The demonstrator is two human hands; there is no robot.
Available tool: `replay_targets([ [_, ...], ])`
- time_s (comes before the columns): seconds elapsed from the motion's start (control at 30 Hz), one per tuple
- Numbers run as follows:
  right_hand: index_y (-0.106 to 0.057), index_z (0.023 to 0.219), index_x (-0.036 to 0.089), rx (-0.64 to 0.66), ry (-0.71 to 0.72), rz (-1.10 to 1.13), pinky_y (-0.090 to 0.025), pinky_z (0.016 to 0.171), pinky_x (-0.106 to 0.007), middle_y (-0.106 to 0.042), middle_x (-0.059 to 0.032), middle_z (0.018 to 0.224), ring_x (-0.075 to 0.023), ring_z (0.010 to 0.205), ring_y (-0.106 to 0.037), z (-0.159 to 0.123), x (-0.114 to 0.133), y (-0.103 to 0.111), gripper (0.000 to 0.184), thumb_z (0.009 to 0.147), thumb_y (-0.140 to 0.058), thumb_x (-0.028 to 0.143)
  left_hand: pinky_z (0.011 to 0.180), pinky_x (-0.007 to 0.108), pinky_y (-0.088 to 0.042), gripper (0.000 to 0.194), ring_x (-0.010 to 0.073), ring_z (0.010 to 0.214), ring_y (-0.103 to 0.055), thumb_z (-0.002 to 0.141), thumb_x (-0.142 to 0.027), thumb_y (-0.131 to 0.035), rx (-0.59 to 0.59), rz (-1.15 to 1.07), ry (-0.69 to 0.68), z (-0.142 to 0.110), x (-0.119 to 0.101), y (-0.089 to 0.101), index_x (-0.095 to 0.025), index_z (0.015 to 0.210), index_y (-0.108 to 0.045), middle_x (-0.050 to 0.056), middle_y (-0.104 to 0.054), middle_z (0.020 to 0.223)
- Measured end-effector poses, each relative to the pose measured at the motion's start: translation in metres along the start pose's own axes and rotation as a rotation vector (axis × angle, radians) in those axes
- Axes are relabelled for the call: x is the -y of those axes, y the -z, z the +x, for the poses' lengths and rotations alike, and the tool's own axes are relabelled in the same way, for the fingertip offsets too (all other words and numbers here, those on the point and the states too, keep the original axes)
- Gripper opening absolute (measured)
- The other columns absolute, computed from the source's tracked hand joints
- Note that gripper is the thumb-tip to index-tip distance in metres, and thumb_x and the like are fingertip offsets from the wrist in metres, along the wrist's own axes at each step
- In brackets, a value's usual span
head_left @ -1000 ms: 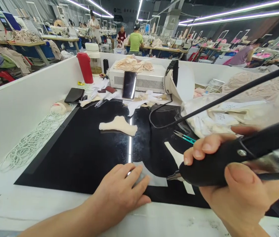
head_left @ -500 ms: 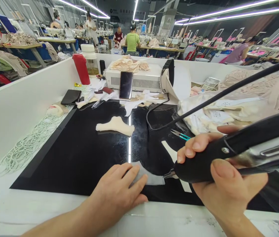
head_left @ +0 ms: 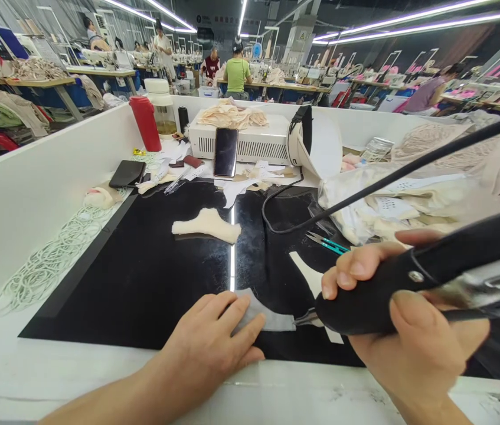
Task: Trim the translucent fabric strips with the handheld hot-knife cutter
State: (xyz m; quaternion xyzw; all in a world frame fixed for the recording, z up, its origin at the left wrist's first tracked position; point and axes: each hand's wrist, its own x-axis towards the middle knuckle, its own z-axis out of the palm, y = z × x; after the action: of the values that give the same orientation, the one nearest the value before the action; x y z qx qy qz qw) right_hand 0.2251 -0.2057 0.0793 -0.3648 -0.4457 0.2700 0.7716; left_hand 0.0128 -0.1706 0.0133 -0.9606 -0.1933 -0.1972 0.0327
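Note:
My left hand point(head_left: 214, 336) lies over a grey fabric piece point(head_left: 276, 319), fingers stretched out and pressing it to the black glossy board point(head_left: 152, 283). In my right hand point(head_left: 418, 342) is a thick black corded hand tool point(head_left: 365, 307), with fingers and thumb wrapped round its body. Its narrow metal tip meets the right end of the grey piece; whether it presses down I cannot tell. A white curved piece point(head_left: 307, 271) lies partly beneath the tool. Farther back on the board rests a cream padded fabric piece point(head_left: 205, 225).
Teal-handled thread snips point(head_left: 327, 242) lie near the tool's black cable point(head_left: 365, 189). Bagged fabric pieces point(head_left: 395, 203) are at right, a tangle of pale green cord point(head_left: 50, 265) at left. Behind stand a phone point(head_left: 225, 152), a white vented box point(head_left: 250, 144) and a red tumbler point(head_left: 146, 124).
The view shifts slightly. The tool's tip stays at the grey piece's right end, while my right hand and the tool's body shift a little right in the last half second. My left hand stays put.

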Motion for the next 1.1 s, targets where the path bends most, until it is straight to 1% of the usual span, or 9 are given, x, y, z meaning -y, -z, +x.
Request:
replay_targets([
  [0.1,-0.066,0.114,0.028,0.023,-0.002,0.005,-0.059,0.051,-0.028,-0.064,0.0027,0.079,-0.0158,0.066,-0.059,-0.003,0.002,0.001,0.040,0.080,-0.087,0.033,0.080,0.041,-0.056,0.035,0.0285,0.107,-0.067,0.107,-0.044,-0.051,0.007,-0.005,0.002,-0.001,0.000,0.001,-0.019,0.125,-0.066,0.010,-0.070,0.126],
  [0.3,-0.065,0.117,0.030,0.031,-0.037,-0.024,-0.059,0.055,-0.030,-0.064,0.0022,0.082,-0.0159,0.069,-0.061,-0.008,0.002,0.003,0.036,0.085,-0.082,0.030,0.077,0.041,-0.057,0.034,0.0296,0.106,-0.067,0.106,-0.044,-0.054,-0.002,-0.018,-0.008,0.000,0.002,0.000,-0.018,0.125,-0.065,0.012,-0.070,0.124],
  [0.4,-0.066,0.115,0.029,0.030,-0.037,0.000,-0.059,0.053,-0.030,-0.065,0.0021,0.080,-0.0158,0.067,-0.061,-0.005,0.003,0.001,0.037,0.083,-0.084,0.030,0.078,0.042,-0.058,0.033,0.0295,0.105,-0.068,0.106,-0.043,-0.054,0.001,-0.027,-0.008,0.000,0.003,-0.001,-0.019,0.125,-0.065,0.011,-0.070,0.123],
  [0.57,-0.069,0.108,0.026,-0.055,0.006,0.056,-0.057,0.048,-0.027,-0.065,0.0022,0.076,-0.0153,0.063,-0.058,0.003,0.007,-0.008,0.042,0.073,-0.091,0.031,0.086,0.042,-0.059,0.029,0.0275,0.109,-0.068,0.107,-0.038,-0.054,0.016,-0.073,-0.012,0.001,0.006,0.003,-0.019,0.126,-0.065,0.010,-0.070,0.126],
  [0.73,-0.069,0.108,0.028,-0.020,-0.017,0.072,-0.056,0.048,-0.029,-0.064,0.0023,0.076,-0.0160,0.063,-0.058,0.001,0.005,-0.022,0.039,0.075,-0.090,0.033,0.098,0.043,-0.057,0.030,0.0256,0.117,-0.065,0.108,-0.033,-0.051,-0.007,-0.151,0.002,0.002,0.012,0.019,-0.015,0.129,-0.062,0.010,-0.069,0.129],
  [0.83,-0.067,0.109,0.029,0.001,-0.038,0.083,-0.055,0.049,-0.031,-0.062,0.0020,0.077,-0.0169,0.063,-0.059,-0.004,0.001,-0.031,0.040,0.077,-0.089,0.035,0.098,0.043,-0.057,0.032,0.0254,0.115,-0.066,0.107,-0.034,-0.054,0.015,-0.166,0.080,-0.009,0.016,0.032,-0.013,0.130,-0.060,0.011,-0.069,0.123],
  [0.93,-0.065,0.112,0.029,0.048,-0.068,0.126,-0.055,0.051,-0.033,-0.063,0.0015,0.080,-0.0174,0.065,-0.060,-0.008,-0.004,-0.039,0.038,0.080,-0.086,0.033,0.097,0.043,-0.057,0.034,0.0258,0.112,-0.066,0.102,-0.036,-0.064,0.047,-0.183,0.225,-0.028,0.018,0.041,-0.015,0.129,-0.062,0.011,-0.068,0.122],
  [1.03,-0.064,0.114,0.028,0.108,-0.090,0.179,-0.055,0.054,-0.033,-0.063,0.0013,0.082,-0.0172,0.067,-0.061,-0.013,-0.011,-0.048,0.038,0.082,-0.085,0.030,0.098,0.042,-0.057,0.034,0.0256,0.111,-0.066,0.095,-0.031,-0.073,0.064,-0.215,0.345,-0.047,0.016,0.043,-0.017,0.125,-0.064,0.010,-0.067,0.122],
  [1.1,-0.062,0.115,0.028,0.137,-0.099,0.207,-0.056,0.055,-0.032,-0.064,0.0016,0.083,-0.0167,0.067,-0.061,-0.015,-0.015,-0.055,0.039,0.083,-0.084,0.030,0.098,0.041,-0.056,0.033,0.0249,0.112,-0.066,0.092,-0.028,-0.077,0.055,-0.245,0.390,-0.054,0.014,0.040,-0.018,0.122,-0.066,0.009,-0.067,0.121],
])
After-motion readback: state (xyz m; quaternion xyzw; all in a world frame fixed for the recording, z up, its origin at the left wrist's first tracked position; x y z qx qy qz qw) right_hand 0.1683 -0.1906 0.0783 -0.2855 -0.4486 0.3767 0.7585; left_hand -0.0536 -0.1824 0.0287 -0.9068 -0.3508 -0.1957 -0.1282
